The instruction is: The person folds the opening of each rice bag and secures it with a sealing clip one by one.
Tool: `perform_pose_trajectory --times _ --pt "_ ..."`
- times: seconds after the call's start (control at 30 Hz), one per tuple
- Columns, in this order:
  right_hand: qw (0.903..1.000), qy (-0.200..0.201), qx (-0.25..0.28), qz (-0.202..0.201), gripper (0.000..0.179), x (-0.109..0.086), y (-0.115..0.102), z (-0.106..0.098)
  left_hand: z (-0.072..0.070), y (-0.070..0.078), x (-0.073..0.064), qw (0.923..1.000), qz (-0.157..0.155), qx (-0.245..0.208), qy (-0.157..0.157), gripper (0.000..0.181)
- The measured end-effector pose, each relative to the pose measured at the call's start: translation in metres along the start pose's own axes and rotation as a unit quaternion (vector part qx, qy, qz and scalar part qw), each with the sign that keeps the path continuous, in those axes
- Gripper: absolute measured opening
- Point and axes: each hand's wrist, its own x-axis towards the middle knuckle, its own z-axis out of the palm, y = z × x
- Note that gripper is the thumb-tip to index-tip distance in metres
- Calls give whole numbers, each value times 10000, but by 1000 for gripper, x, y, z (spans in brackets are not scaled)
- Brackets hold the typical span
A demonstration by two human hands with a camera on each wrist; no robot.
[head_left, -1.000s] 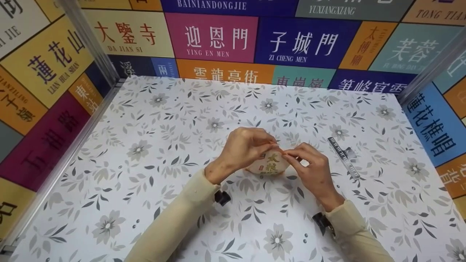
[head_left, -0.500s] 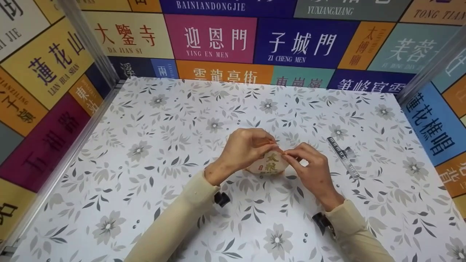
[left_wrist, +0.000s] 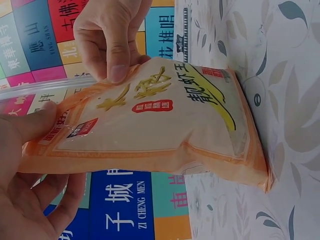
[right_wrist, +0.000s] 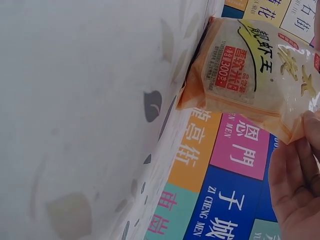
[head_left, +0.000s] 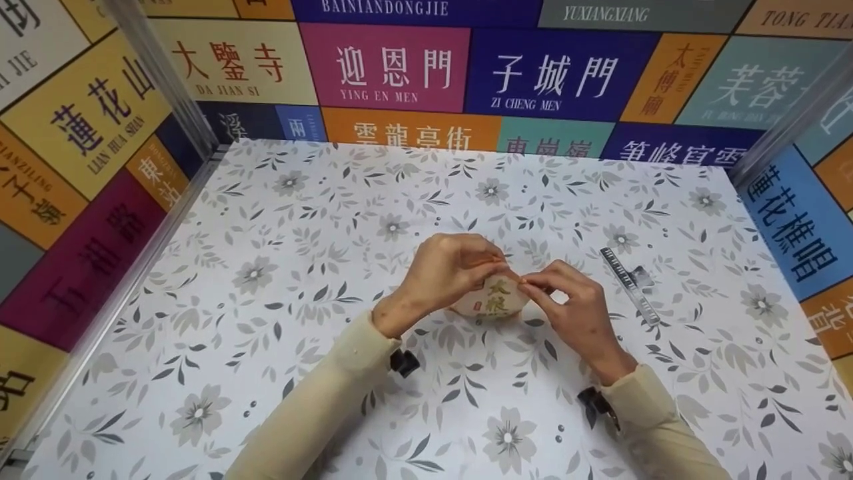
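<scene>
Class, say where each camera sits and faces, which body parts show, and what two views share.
Head: on the head, facing forward and down at the table; left hand, right hand and sleeves show.
Left wrist: on that wrist, facing the packet; both hands show.
Right wrist: on that wrist, facing the packet; mainly the right hand shows.
Shared: both wrist views show the packet and wall.

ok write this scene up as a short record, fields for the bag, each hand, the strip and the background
bag: pale with orange edges, gold characters on front, roughly upright, base at the table
left hand: pinches the bag near its top left
right hand: pinches the bag near its top right
strip: on the table, beyond the right hand, untouched
background: wall of coloured blocks with characters
unclear: whether the bag is sealed
</scene>
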Motion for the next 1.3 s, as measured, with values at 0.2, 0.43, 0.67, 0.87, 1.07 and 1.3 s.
perform_pose_trajectory --times 0.2,0.43,0.67,0.87,1.07,1.3 --pt "10000 -54 -19 60 15 -1 0 -1 3 -1 -1 9998 1 -165 71 11" --pt "9997 -181 -59 166 14 -3 1 -2 3 -2 -2 9998 -45 -200 70 11" --pt "9994 -259 -64 199 14 -5 3 -5 5 -3 -3 9998 -14 -150 95 12" --pt "9993 -255 -220 137 14 -5 2 -6 4 -2 -2 9998 -65 -161 88 12" --pt "9990 -257 -363 49 15 -6 1 -7 3 -3 -2 9999 -30 -124 71 11" --pt "9975 -336 -616 18 12 -5 1 -8 3 -3 -1 9999 -3 -62 91 11"
